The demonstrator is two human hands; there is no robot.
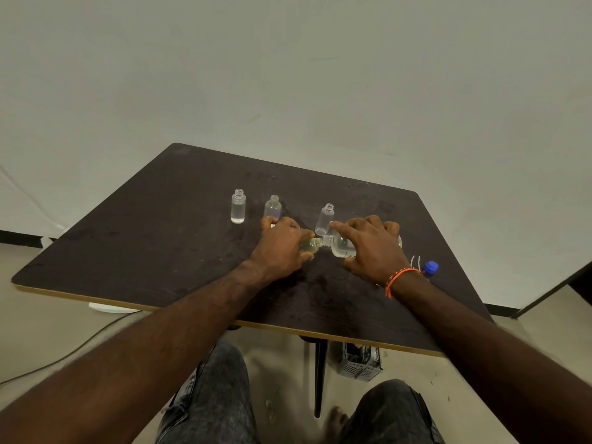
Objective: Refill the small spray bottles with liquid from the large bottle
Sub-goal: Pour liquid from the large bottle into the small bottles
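Observation:
My left hand [282,248] grips a small clear spray bottle [310,246], tilted with its neck to the right. My right hand [373,248] grips the large clear bottle [341,246], tipped on its side so that its mouth meets the small bottle's neck. Three more small uncapped bottles stand upright behind: one [238,206] at the left holding clear liquid, one [273,207] just beyond my left hand, and one [324,219] between my hands.
A blue cap [430,268] and thin white spray tubes [415,261] lie on the dark table [144,238] right of my right wrist. Below the table's near edge sit a grey crate [360,363] and the table leg [318,379]. A cable runs over the floor at left.

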